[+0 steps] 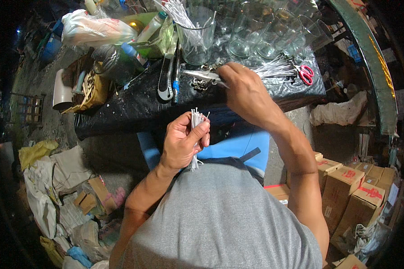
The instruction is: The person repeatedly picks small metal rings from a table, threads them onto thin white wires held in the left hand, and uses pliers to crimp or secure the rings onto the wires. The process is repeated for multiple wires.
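My left hand, in front of my chest, is closed around an upright bundle of thin white wick-like strands. The strands' small knobbed tips stand above the thumb, and their lower ends hang below the palm. Over on the black-covered table, my right hand bends down beside a pile of small metal pieces. A pale grey pointed tool lies against its fingers. Those fingertips are hidden under the hand, so what they hold cannot be made out. To its right lie more white strands, loosely bunched.
Red-handled scissors lie at the table's right. A glass full of white strands stands behind the metal pieces, near empty glasses. A wrench-like tool and a basket of sticks are leftward. Cardboard boxes stand right.
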`<state>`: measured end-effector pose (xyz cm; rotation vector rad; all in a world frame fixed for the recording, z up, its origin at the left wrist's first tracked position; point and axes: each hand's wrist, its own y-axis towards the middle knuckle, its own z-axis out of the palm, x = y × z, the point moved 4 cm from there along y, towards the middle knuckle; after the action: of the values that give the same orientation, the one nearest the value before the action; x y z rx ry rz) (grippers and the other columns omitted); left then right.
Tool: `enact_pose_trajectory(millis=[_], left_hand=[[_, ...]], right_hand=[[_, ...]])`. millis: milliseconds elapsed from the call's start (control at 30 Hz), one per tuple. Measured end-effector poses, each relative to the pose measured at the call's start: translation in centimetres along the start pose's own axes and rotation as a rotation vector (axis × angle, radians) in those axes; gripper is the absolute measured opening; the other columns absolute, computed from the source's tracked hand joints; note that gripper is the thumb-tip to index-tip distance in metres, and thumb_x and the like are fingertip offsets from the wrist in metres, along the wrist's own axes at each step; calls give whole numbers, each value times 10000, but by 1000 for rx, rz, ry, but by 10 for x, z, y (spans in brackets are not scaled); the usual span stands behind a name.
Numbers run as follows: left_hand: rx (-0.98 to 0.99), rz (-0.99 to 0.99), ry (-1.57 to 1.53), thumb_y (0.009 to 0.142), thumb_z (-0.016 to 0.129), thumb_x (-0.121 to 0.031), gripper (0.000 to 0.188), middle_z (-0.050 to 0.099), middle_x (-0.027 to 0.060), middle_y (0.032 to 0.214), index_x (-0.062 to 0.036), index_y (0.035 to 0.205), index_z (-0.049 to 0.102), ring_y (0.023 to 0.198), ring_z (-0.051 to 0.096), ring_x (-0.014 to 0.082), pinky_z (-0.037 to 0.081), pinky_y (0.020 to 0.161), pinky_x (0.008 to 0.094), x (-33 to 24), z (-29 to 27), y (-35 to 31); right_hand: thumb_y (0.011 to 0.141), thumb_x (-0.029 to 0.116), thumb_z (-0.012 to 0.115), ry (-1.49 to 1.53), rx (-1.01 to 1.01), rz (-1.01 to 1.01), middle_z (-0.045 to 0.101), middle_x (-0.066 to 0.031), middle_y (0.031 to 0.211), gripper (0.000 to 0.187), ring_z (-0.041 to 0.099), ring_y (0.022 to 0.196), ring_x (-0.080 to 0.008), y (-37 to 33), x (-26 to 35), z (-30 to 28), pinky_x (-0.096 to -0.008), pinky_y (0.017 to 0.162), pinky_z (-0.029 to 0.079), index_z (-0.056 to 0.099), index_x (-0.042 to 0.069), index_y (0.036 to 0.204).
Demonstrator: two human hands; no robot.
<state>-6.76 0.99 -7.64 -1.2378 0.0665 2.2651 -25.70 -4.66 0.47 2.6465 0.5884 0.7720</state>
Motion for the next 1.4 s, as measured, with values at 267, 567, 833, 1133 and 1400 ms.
enact_pose_trajectory(millis=[267,567,833,1133,1400], left_hand=[[-36,128,88,1031,676,-73,96,682,72,845,-31,1116,662,603,636,118,382,422,212,-8,11,0],[-104,159,293,1034,713,-148,144,631,-13,725,-7,1062,718,573,520,28,397,492,204,-16,32,4],[-159,202,384,1019,725,-116,147,648,19,786,24,1063,716,577,531,45,402,501,211,-19,41,1],[-142,215,415,1020,722,-116,156,640,10,781,36,1052,707,577,517,35,395,503,206,-20,47,1],[-149,203,428,1026,707,-99,132,639,13,784,32,1047,702,578,514,37,393,499,208,-19,46,-1]], right_hand=[[938,24,754,744,-82,350,705,-72,876,102,649,746,-184,-45,5,-9,-313,709,528,672,-23,977],[1008,104,736,1280,-232,621,721,-47,927,168,669,812,-105,-90,14,33,-263,722,557,679,-22,1102],[1023,108,718,1393,-357,581,708,-41,913,178,662,816,-104,-92,22,38,-258,730,548,670,-31,1124],[1021,81,714,1389,-387,563,712,-41,933,159,663,827,-95,-96,23,40,-258,744,555,672,-29,1127],[1002,10,700,1379,-374,528,716,-45,960,128,680,851,-107,-98,24,40,-264,773,570,674,-31,1121]])
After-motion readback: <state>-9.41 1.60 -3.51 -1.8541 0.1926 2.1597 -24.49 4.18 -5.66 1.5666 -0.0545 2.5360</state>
